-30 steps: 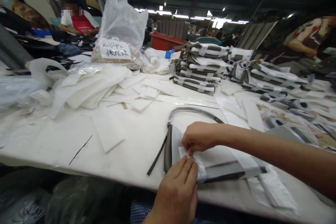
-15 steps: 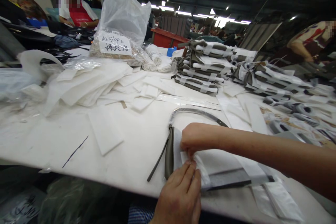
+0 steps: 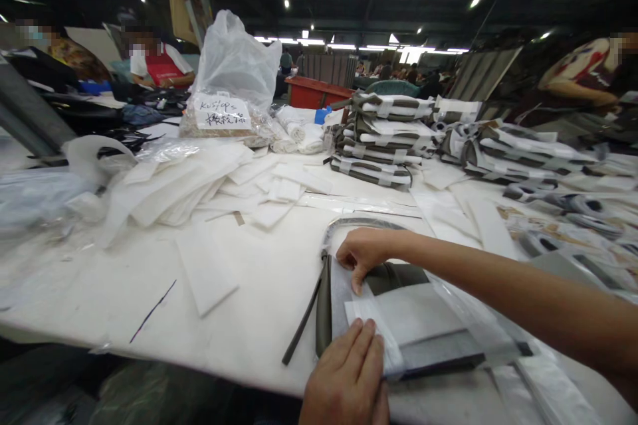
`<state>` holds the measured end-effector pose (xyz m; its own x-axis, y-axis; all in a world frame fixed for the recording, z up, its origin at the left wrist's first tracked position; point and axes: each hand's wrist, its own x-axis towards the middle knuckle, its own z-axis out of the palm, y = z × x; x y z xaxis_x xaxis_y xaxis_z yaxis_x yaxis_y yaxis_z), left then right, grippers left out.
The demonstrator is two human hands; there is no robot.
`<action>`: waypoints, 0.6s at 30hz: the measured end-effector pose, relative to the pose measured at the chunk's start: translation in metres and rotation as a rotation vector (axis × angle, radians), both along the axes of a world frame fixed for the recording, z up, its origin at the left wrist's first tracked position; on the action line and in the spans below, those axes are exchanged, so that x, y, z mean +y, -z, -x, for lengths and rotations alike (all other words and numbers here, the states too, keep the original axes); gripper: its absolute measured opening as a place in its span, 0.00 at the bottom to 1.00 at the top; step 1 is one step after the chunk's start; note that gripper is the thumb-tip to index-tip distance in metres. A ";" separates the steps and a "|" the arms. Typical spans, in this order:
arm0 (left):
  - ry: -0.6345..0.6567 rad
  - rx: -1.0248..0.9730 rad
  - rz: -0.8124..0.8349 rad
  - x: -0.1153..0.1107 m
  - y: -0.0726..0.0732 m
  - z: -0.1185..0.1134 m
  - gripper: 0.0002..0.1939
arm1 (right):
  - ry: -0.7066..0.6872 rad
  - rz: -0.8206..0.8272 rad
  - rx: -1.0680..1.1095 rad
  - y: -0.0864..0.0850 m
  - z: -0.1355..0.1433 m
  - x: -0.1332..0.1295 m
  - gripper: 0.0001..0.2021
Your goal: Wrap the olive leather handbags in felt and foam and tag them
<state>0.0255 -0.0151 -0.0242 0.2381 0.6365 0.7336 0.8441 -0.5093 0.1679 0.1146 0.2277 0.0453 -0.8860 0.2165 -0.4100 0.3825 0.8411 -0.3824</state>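
Note:
An olive-grey bag (image 3: pixel 323 312) lies on the white table, with white and grey sheets wrapped over it. My left hand (image 3: pixel 346 372) lies on the near edge of the wrapping, fingers stretched out flat. Reaching in from the right, my right hand (image 3: pixel 363 255) has its fingers curled and its thumb pressing on the pale sheet near the bag's upper left corner; whether it pinches anything is hidden. A plastic-covered handle (image 3: pixel 343 222) arcs behind that hand. A dark strap (image 3: pixel 302 322) hangs off the bag's left side.
Loose white sheets (image 3: pixel 184 179) lie left, below a clear plastic bag (image 3: pixel 236 66) with a written label. Wrapped bags are stacked (image 3: pixel 383 139) behind, with more (image 3: pixel 528 146) at the right. People (image 3: pixel 162 63) work at the back left and far right.
My right hand has moved up and slightly left, away from my left hand's fingertips, showing more of the white wrapping and the dark bag beneath. The view has shifted a little.

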 end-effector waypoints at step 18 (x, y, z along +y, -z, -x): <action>0.016 0.071 -0.022 -0.001 0.000 0.002 0.19 | 0.481 0.127 0.134 0.020 -0.046 -0.046 0.31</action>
<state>0.0233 -0.0160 -0.0242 0.2997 0.6165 0.7281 0.8452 -0.5255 0.0970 0.1605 0.1815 0.0251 -0.7449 0.5684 -0.3493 0.6555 0.5261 -0.5418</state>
